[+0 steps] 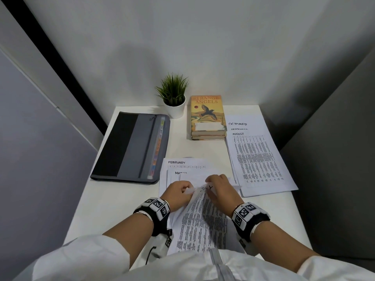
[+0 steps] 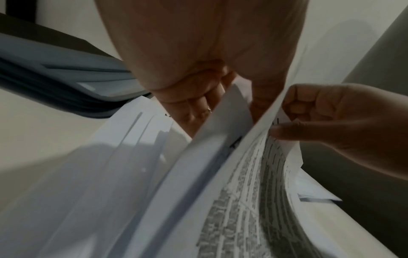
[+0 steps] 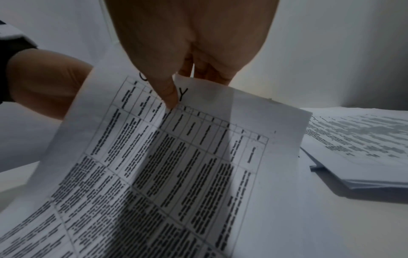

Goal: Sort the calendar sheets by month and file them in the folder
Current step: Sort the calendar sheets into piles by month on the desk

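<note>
A printed sheet headed JULY (image 1: 203,218) (image 3: 172,165) is lifted off the near middle of the table. My right hand (image 1: 220,189) (image 3: 176,83) pinches its top edge, thumb on the heading. My left hand (image 1: 178,191) (image 2: 218,97) pinches the top of other white sheets (image 2: 229,111) just left of it. Under them lies a fanned pile with FEBRUARY (image 1: 182,163) and a partly hidden MARCH sheet showing. A second pile at the right shows OCTOBER, SEPTEMBER and AUGUST (image 1: 257,157) (image 3: 357,146). The grey and black folder (image 1: 132,147) (image 2: 57,82) lies closed at the left.
A stack of books (image 1: 208,118) with an orange cover on top stands at the back middle of the white table (image 1: 113,201). A small potted plant (image 1: 174,98) stands to its left by the wall. Grey partition walls close in both sides.
</note>
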